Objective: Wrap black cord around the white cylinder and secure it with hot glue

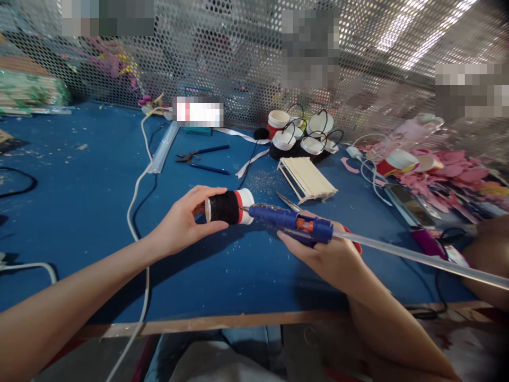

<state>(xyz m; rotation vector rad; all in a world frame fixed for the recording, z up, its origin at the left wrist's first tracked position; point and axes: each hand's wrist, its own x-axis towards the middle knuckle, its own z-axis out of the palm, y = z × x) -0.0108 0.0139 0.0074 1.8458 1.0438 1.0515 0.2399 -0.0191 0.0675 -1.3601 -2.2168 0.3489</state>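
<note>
My left hand (194,217) is closed around a small white paper cup (247,206) lying on its side in the air, wrapped in black yarn with a red band near its white end. In my right hand (330,260) is a blue hot glue gun (292,222), its nozzle at the red band; whether it touches cannot be made out. A long clear glue stick (413,257) runs out of the gun's back. Scissors (287,200) show behind the gun, blades pointing up-left and red handle at the right hand, mostly hidden by the fingers.
Pliers (204,159) lie beyond the left hand, near a bundle of clear glue sticks (165,148). Several paper cups with black handles (284,139) stand by a wooden-stick piece (310,178). A white cable (135,212) crosses the blue table. A phone (409,204) and pink petals lie right, beside another person's arm.
</note>
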